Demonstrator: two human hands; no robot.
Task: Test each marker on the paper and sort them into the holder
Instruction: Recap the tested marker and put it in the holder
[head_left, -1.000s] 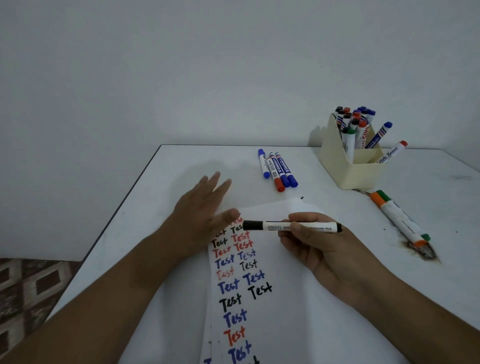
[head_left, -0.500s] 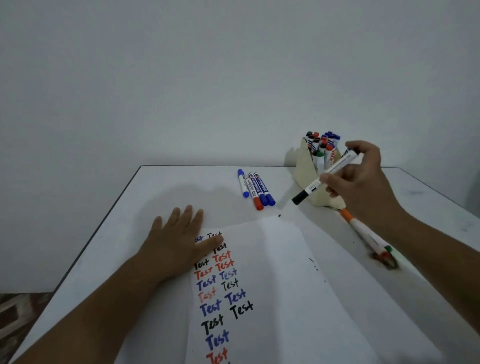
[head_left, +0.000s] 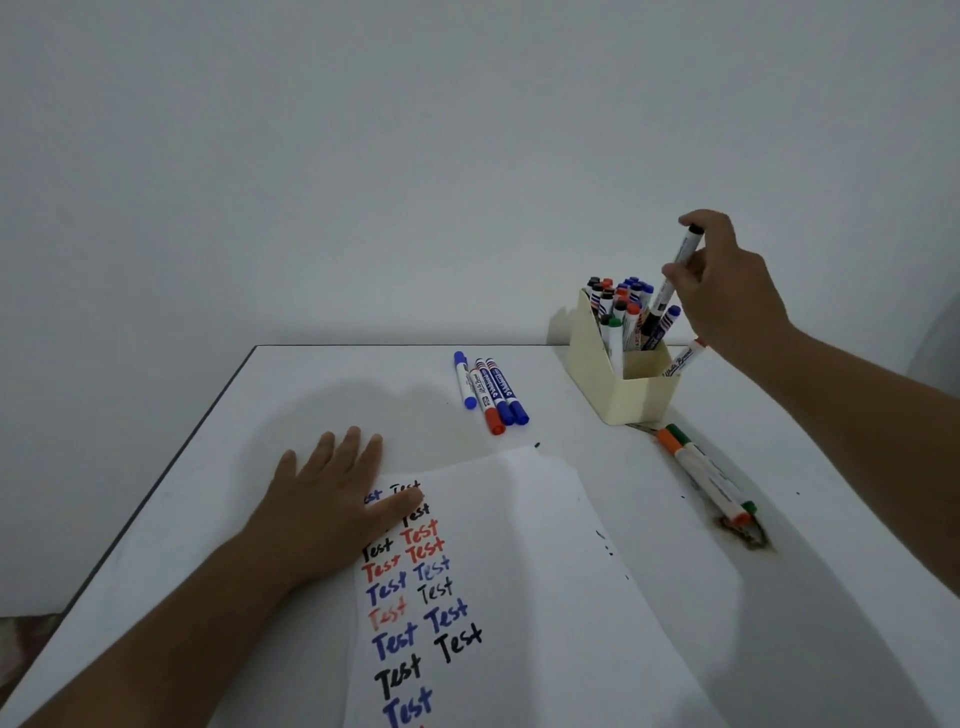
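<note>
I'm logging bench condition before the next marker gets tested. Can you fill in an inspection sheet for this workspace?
Surface: white table with a dark burnt-looking stain near its right edge and small ink specks.
Job's things: paper with rows of "Test" in black, red and blue; cream holder full of markers; black marker being lowered cap-down into it; four markers lying behind the paper.
Clutter: orange and green markers lying beside the stain.
Grippers: left hand flat, pressing the paper's corner; right hand pinches the black marker.
Cables: nothing seen.
Surroundings: plain white wall; patterned floor at lower left.
</note>
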